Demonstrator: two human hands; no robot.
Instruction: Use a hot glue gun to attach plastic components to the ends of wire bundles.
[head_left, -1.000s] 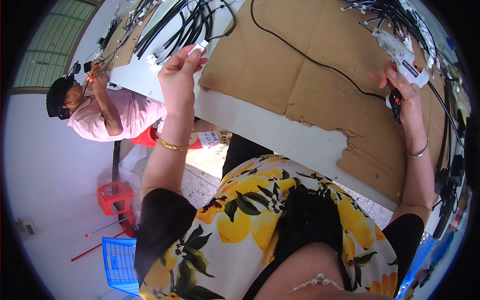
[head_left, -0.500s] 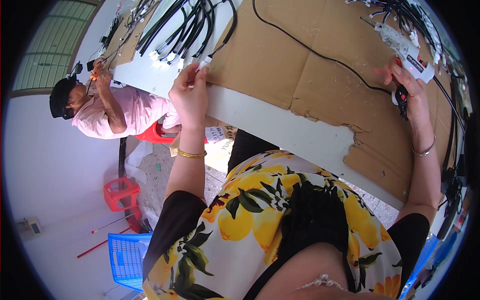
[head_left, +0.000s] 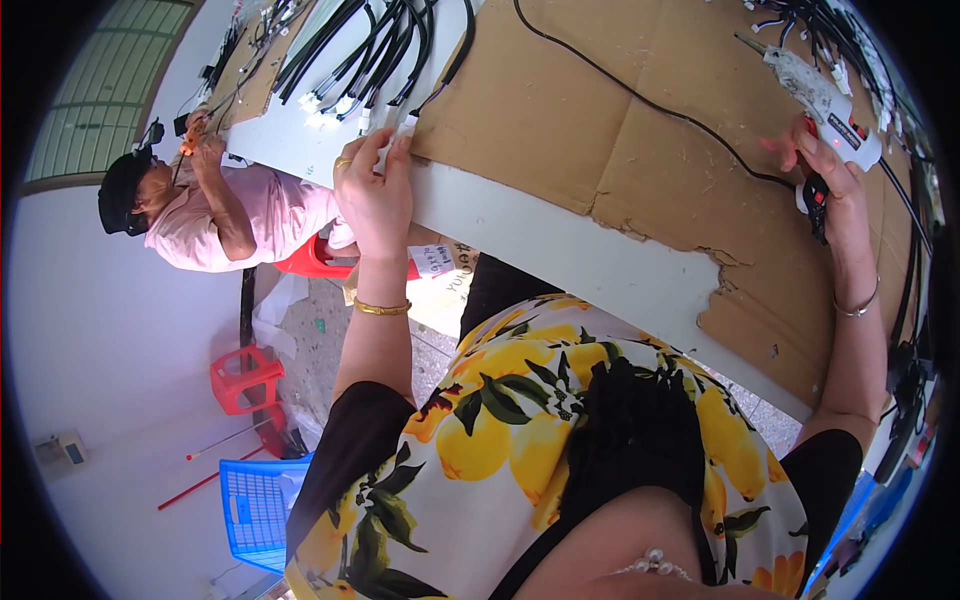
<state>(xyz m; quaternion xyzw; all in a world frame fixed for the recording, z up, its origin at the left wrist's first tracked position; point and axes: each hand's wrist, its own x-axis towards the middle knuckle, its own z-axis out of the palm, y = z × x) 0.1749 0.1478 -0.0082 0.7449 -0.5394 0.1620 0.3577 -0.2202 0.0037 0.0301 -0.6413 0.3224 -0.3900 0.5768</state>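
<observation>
A white worktable crosses the upper frame, with a torn sheet of brown cardboard spread over it. At the top, left of centre, lies a bundle of black cable harnesses with white plugs. At upper right my right hand closes around the handle of a white glue gun, whose black cord trails across the cardboard. My left hand pinches a small white connector at the table's edge. A blue plastic crate stands at lower left; its contents are hidden.

White paper label under table edge
</observation>
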